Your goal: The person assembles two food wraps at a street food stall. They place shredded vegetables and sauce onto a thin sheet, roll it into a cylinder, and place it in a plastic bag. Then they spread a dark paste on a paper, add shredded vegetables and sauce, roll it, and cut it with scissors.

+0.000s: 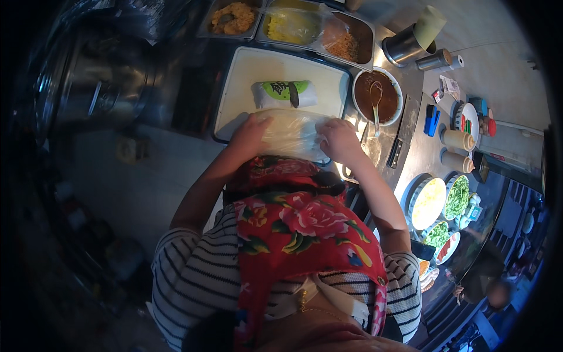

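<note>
A clear plastic bag [291, 134] is stretched flat between my two hands over the near side of a white cutting board [239, 73]. My left hand [251, 136] grips the bag's left end, fingers closed on the plastic. At the opposite end, my right hand [340, 139] has curled fingers holding the bag's edge. Just beyond the bag lies a wrapped roll [305, 92] in white and green printed paper, on its side on the board and touched by neither hand. What the roll holds is hidden by its wrapper.
Metal trays of food [227, 30] line the board's far edge. On the right stand a bowl of brown sauce [365, 88] with a ladle [376, 94], and a knife [400, 146]. Squeeze bottles [458, 139] and bowls of shredded greens [456, 196] sit farther right.
</note>
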Demonstrator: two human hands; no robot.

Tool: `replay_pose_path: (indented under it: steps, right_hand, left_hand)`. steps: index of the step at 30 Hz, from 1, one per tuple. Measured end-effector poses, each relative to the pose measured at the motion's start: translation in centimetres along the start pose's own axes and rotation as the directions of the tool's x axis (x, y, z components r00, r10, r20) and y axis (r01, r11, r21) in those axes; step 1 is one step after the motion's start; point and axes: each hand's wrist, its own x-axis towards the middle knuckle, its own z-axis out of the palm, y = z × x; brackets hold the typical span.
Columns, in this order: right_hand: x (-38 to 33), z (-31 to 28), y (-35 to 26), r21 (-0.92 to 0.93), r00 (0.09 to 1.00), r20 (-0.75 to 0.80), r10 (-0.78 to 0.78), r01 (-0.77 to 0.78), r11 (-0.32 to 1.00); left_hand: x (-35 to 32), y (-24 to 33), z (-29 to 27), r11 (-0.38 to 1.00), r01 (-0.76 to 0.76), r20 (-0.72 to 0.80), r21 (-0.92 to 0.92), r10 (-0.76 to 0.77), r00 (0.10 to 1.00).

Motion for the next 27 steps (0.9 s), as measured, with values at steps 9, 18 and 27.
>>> replay_pose_path:
  steps: [9, 18, 27]
  right_hand:
    - [9.4, -2.1, -0.9, -0.084, 0.933, -0.322, -0.161, 0.142, 0.986]
    - [15.0, -0.9, 0.5, -0.121, 0.991, -0.036, -0.127, 0.122, 0.985]
    - [5.6, -4.6, -3.4, -0.098, 0.943, -0.319, -0.093, 0.064, 0.993]
  left_hand:
    - [4.6, 0.9, -4.6, 0.981, -0.131, -0.300, 0.141, 0.169, 0.939]
    - [12.5, -2.1, -3.6, 0.962, -0.251, -0.011, 0.104, 0.254, 0.967]
    - [5.5, 3.5, -6.4, 0.909, -0.338, -0.178, 0.244, 0.385, 0.906]
